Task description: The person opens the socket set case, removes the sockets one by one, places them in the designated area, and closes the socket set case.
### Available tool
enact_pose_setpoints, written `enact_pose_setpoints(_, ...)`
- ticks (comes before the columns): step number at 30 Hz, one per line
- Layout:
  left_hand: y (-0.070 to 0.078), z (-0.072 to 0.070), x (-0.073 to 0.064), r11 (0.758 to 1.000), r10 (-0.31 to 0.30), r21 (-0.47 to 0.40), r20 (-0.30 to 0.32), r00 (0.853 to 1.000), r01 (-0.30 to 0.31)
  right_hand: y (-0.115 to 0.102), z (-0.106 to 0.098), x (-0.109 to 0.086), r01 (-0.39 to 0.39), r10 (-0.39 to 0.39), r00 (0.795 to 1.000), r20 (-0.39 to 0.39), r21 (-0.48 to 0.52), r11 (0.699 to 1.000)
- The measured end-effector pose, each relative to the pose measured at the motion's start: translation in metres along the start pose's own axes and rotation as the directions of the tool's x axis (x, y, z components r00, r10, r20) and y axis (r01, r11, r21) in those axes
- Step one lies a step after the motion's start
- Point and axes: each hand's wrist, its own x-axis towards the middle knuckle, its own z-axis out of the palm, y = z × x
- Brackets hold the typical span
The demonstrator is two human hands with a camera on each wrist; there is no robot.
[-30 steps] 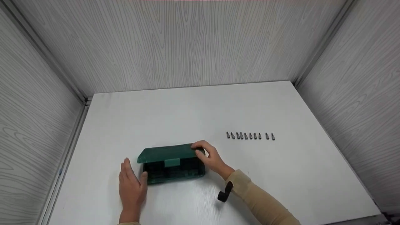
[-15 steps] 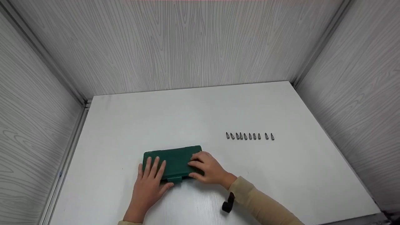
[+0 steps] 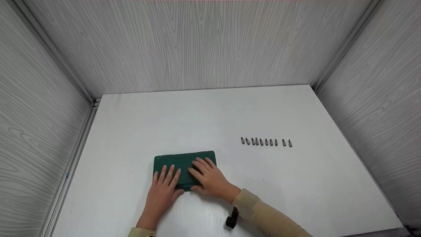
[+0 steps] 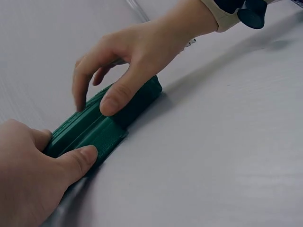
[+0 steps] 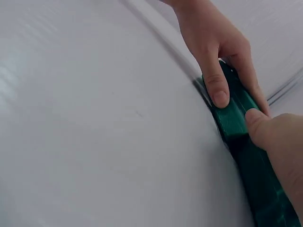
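Note:
A shut-lidded green plastic case lies on the white table between both hands. My left hand rests on the left part of its lid, fingers spread and straight. Its thumb lies against the latch at the front side, as the left wrist view shows. Over the right part of the lid is my right hand, fingertips on the top and thumb by the front edge. In the right wrist view the right thumb sits close beside the latch. The case's contents are hidden.
Several small dark pointed bits lie in a row on the white table, right of the case. Wood-grain panels wall the table at the back and sides. A black device hangs at the right wrist.
The lid was partly raised with the right hand on it and has come down. The left hand moved from beside the case onto the lid; the latch has been folded down against the front.

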Motion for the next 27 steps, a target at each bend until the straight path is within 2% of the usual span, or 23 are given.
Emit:
enact_pose_setpoints(5,0.002,-0.001,0.002,1.0,0.009,-0.017,-0.008,1.0,-0.009,-0.006,-0.001,0.004,-0.05,0.052,0.985,0.163,-0.021,0.999)
enact_pose_setpoints(8,0.002,-0.001,0.002,1.0,0.012,-0.025,-0.031,0.999,-0.013,-0.008,-0.001,0.004,-0.06,0.067,0.976,0.209,-0.04,0.997)
enact_pose_setpoints(12,0.001,0.001,0.0,1.0,0.0,-0.011,-0.075,0.997,-0.001,-0.01,0.001,0.006,-0.057,0.063,0.974,0.217,-0.035,0.998)
enact_pose_setpoints(19,0.004,0.009,0.0,0.999,0.03,0.024,-0.131,0.991,-0.027,-0.009,0.003,0.004,-0.032,0.051,0.978,0.202,-0.096,0.995)
enact_pose_setpoints(23,0.002,0.009,0.001,0.998,0.045,0.047,-0.178,0.983,-0.037,-0.01,0.004,0.006,-0.017,0.04,0.982,0.186,-0.128,0.992)
enact_pose_setpoints(27,0.0,0.006,0.002,0.997,0.061,0.06,-0.2,0.978,-0.05,-0.01,0.006,0.007,-0.008,0.03,0.987,0.158,-0.136,0.991)
